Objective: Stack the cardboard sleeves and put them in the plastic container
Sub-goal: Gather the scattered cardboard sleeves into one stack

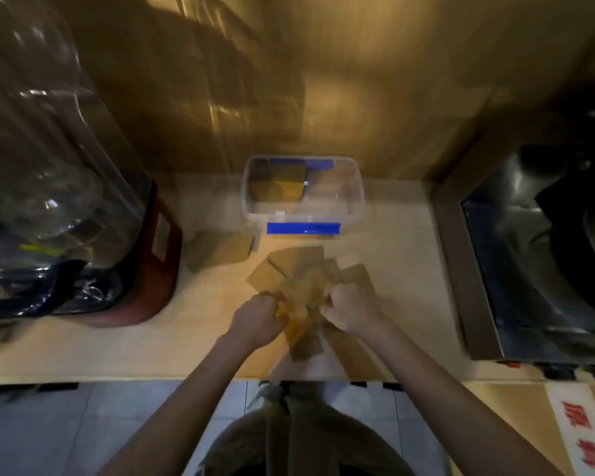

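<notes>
A fanned bunch of brown cardboard sleeves [301, 280] lies over the counter's middle, blurred by motion. My left hand [260, 317] grips its left side and my right hand [352, 309] grips its right side, both fists closed on the sleeves. A separate small stack of sleeves [220, 249] rests on the counter to the left. The clear plastic container [352, 214] with blue clips stands at the back, open, with some sleeves [277, 187] lying in its left half.
A large clear jug on a red base [83, 218] fills the left side. A dark steel appliance [536, 255] stands at the right. The counter's front edge [152, 379] runs just below my hands. A wooden wall rises behind the container.
</notes>
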